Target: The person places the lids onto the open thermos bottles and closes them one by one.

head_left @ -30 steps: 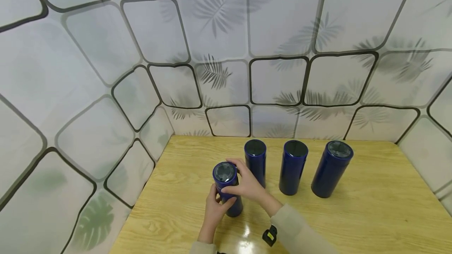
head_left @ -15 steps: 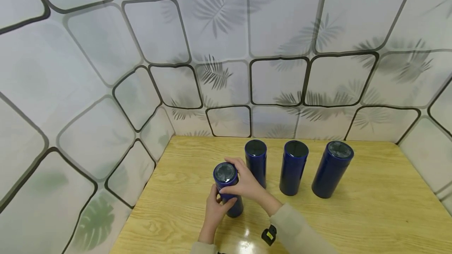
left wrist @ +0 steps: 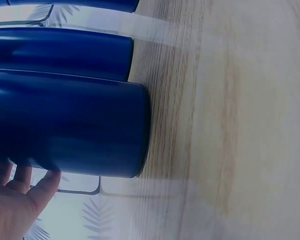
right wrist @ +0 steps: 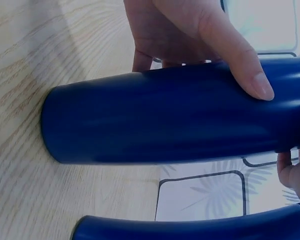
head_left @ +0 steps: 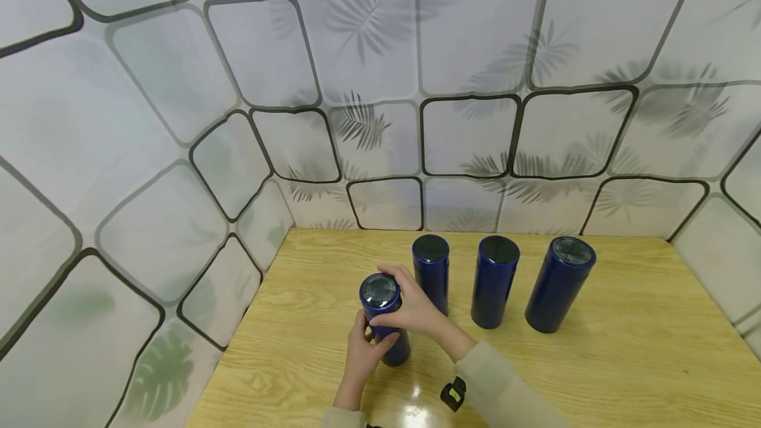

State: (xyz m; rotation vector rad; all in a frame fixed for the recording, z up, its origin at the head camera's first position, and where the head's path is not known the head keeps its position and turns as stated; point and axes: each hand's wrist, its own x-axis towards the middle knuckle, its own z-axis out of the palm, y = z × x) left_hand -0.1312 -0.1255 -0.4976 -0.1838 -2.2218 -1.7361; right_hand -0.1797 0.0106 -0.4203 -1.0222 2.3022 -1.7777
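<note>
A dark blue cylindrical canister (head_left: 394, 351) with a glossy dark top stands on the wooden table, left of the other canisters. My left hand (head_left: 359, 356) grips its body low down, thumb across the near side and fingers round the left. Higher up, my right hand (head_left: 417, 312) holds the same canister just below the top rim, thumb in front and fingers behind. In the right wrist view the canister's base meets the table, with the left thumb (right wrist: 250, 77) lying along the side. The left wrist view shows left fingertips (left wrist: 49, 185) against the blue wall.
Three similar blue canisters, a left one (head_left: 432, 279), a middle one (head_left: 493, 292) and a right one (head_left: 555, 296), stand in a row to the right. A patterned wall covering (head_left: 464, 137) encloses the table (head_left: 642, 335). A small black device (head_left: 454, 395) is beside the right sleeve.
</note>
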